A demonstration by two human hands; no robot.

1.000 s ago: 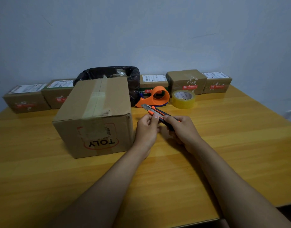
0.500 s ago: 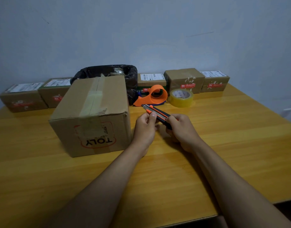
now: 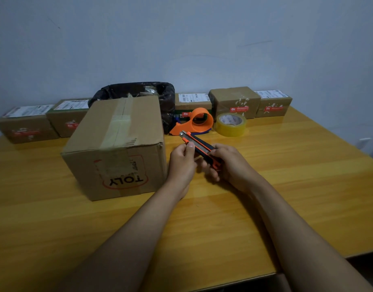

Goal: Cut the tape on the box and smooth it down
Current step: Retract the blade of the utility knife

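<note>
A brown cardboard box (image 3: 137, 127) marked "TOLY" stands on the wooden table, left of centre. A strip of clear tape (image 3: 118, 125) runs along its top seam and down the front face. Just right of the box, both hands hold an orange and black utility knife (image 3: 199, 147). My right hand (image 3: 229, 165) grips its handle end. My left hand (image 3: 182, 163) pinches the blade end with the thumb on top. The knife points up and to the left, apart from the box.
An orange tape dispenser (image 3: 199, 121) and a roll of yellowish tape (image 3: 230, 124) lie behind the hands. A black-lined bin (image 3: 139, 93) stands behind the box. Several small parcels (image 3: 235, 102) line the wall. The table's front edge (image 3: 223, 279) is close.
The hands and knife have stayed together beside the box with barely any movement. The view has shifted slightly.
</note>
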